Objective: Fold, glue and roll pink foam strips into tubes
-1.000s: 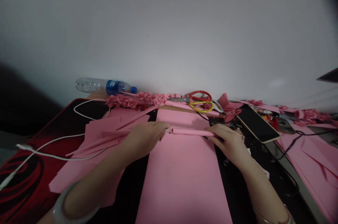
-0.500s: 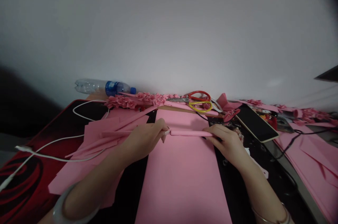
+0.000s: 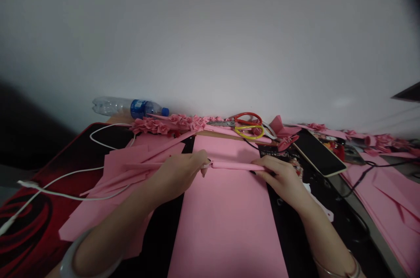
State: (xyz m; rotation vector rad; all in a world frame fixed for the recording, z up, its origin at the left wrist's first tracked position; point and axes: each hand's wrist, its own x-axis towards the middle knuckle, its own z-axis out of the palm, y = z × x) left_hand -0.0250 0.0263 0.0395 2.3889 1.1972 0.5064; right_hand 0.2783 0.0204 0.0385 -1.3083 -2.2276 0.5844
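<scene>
Pink roll [image 3: 234, 165], left fingers [image 3: 201, 158] more curled now

At the far left, a clear plastic bottle [image 3: 130, 107] with a blue label and blue cap, lying on its side beside a plain pale wall [image 3: 210, 42]. Nearer on the left, white cables [image 3: 29, 184] crossing a red and black mat [image 3: 59, 210] with a swirl print. At the far middle, scissors [image 3: 235, 123] with one red and one yellow handle loop. To the right, a phone [image 3: 320, 153], dark screen up, lying aslant; just right of that, a black cable [image 3: 370, 164].
</scene>
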